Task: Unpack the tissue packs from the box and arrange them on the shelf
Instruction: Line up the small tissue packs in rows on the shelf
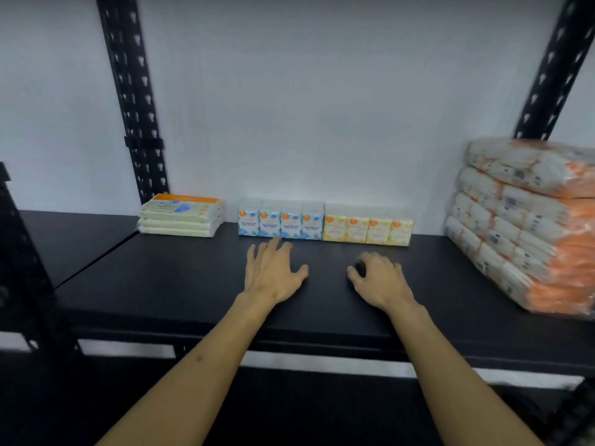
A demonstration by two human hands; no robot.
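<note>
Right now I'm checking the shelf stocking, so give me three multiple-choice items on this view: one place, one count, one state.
1. Where is the flat cream stack?
A. left of the blue packs
B. right of the yellow packs
C. on the orange bundles

2. How many blue packs stand in the row?
A. two
B. four
C. six

3. What does the left hand hold?
A. a yellow pack
B. a box
C. nothing

A: the flat cream stack lies left of the blue packs.
B: four fronts show.
C: the left hand is spread, empty, over the shelf.

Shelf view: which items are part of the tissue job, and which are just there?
Job: blue mini tissue packs, yellow mini tissue packs, flat tissue stack, orange-wrapped bundles, black shelf.
Just there: black uprights, white wall.
</note>
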